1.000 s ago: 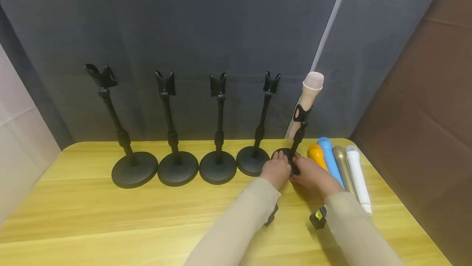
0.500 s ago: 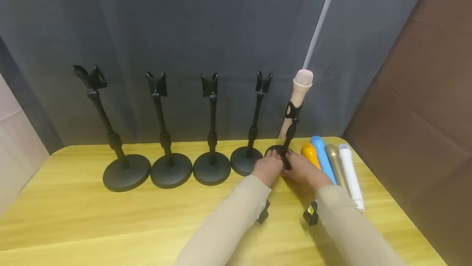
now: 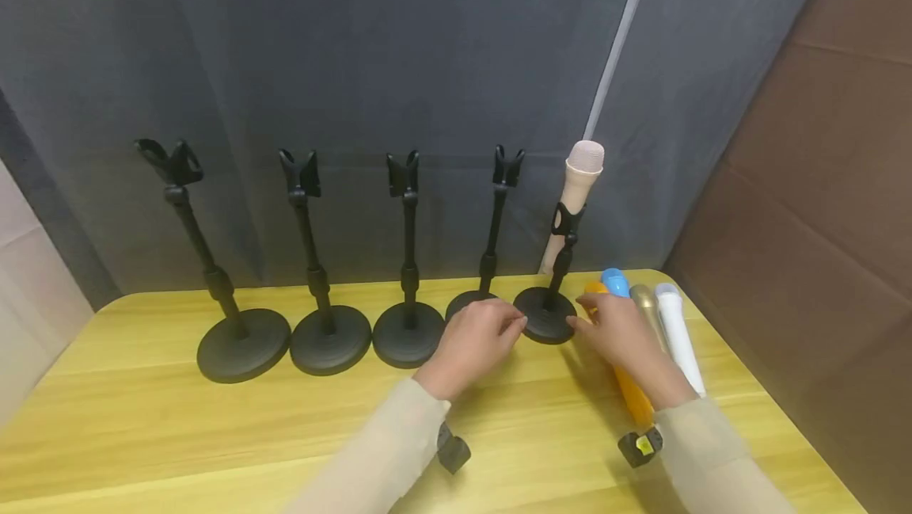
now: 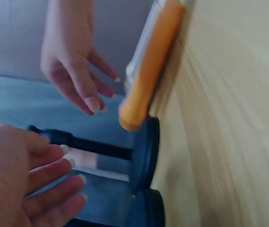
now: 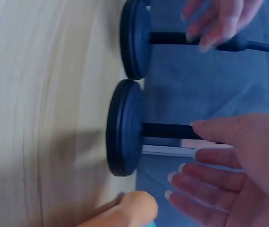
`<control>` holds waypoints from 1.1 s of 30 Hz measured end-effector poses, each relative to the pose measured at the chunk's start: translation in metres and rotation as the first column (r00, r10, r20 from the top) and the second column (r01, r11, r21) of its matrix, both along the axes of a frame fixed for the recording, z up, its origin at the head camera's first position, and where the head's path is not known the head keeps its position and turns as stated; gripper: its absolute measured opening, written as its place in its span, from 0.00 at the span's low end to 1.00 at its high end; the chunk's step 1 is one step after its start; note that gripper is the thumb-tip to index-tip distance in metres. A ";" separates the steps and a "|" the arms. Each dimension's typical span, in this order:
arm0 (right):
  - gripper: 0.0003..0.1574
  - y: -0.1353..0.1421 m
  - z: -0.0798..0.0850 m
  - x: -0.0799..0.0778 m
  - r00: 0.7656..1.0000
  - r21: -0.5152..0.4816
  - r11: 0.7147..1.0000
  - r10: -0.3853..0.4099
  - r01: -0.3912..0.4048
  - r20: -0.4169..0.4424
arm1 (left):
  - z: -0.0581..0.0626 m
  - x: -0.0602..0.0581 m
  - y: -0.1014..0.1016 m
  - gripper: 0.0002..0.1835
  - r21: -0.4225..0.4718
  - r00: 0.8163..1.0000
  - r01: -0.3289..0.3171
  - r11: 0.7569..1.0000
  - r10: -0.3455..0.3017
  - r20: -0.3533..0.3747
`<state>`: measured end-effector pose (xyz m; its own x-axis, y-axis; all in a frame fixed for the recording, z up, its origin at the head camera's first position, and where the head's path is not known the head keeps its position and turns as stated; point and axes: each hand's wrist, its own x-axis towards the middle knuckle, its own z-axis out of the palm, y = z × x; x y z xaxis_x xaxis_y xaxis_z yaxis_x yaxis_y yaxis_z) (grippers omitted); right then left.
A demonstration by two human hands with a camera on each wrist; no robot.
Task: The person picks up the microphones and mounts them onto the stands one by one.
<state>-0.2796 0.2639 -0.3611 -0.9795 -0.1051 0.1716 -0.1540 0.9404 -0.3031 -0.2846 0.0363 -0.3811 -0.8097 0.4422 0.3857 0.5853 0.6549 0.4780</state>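
Note:
A pale pink microphone (image 3: 580,178) leans in the clip of the rightmost black microphone stand (image 3: 545,319), its head up. My left hand (image 3: 476,340) hovers just left of that stand's round base, covering part of the neighbouring stand (image 3: 490,257). To the base's right is my right hand (image 3: 623,333), above the orange microphone (image 3: 636,397) and partly hiding it. Both wrist views show the left hand (image 4: 49,184) and right hand (image 5: 248,165) with loosely extended fingers, holding nothing and apart from the stand.
Three more black stands with bare clips, the left (image 3: 244,346), second (image 3: 331,341) and middle (image 3: 408,336), line the table's back. Blue (image 3: 614,282), gold (image 3: 647,302) and white (image 3: 678,332) microphones lie at the right. A dark curtain (image 3: 356,62) hangs behind.
Both hands have let go of the rightmost stand's base and moved apart, the left hand leftward and the right hand rightward over the orange microphone. The view has shifted slightly.

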 end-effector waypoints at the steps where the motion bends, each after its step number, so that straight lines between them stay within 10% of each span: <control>1: 0.24 0.002 0.001 0.004 1.000 -0.011 1.000 -0.016 0.016 -0.020 | 0.003 0.004 -0.004 0.11 0.028 1.000 -0.016 0.999 0.016 -0.001; 10: 0.29 0.005 -0.010 0.028 0.982 -0.104 0.978 -0.187 0.183 -0.035 | 0.020 0.027 -0.012 0.10 0.235 0.983 -0.184 0.954 0.172 0.071; 24: 0.35 0.011 -0.033 0.033 0.916 -0.092 0.924 -0.380 0.371 -0.130 | 0.020 0.015 0.003 0.35 0.491 0.935 -0.340 0.802 0.233 0.267; 33: 0.37 0.015 -0.042 0.028 0.919 -0.046 0.925 -0.380 0.377 -0.110 | 0.024 -0.008 0.001 0.37 0.479 0.932 -0.339 0.810 0.218 0.291</control>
<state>-0.2519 0.2786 -0.4031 -0.9190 0.2748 0.2827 0.1769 0.9283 -0.3271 -0.2927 0.0373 -0.3572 -0.9548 -0.0287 0.2959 0.2607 0.3972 0.8799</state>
